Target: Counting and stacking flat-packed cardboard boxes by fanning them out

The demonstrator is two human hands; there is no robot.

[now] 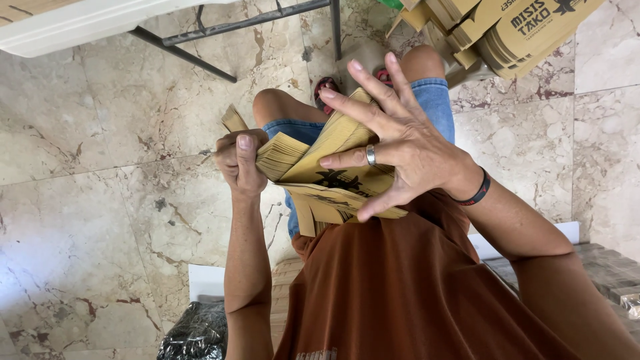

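Nearest the camera is the rust-brown shirt [413, 293], filling the lower frame, and everything else can be placed from the stack of flat kraft-paper cartons [327, 175] held just above it, over the person's lap. The left hand [239, 160] sits at the stack's left end, fingers clenched around the fanned edges, thumb laid along the top. The right hand [393, 137] lies on the stack's broad upper face, fingers spread and flat rather than curled, a ring on one of them and a dark wristband [477, 192] behind; it presses on the cartons without closing round them. The stack's long axis runs from the left fist toward the right palm, slightly tilted, so its sheet edges face the left fingers while its printed face meets the right ones. Beyond the stack are bare knees in denim shorts [433, 100]; farther on, past the knees, a pile of folded cardboard boxes [507, 33] stands on the marble floor [100, 200].
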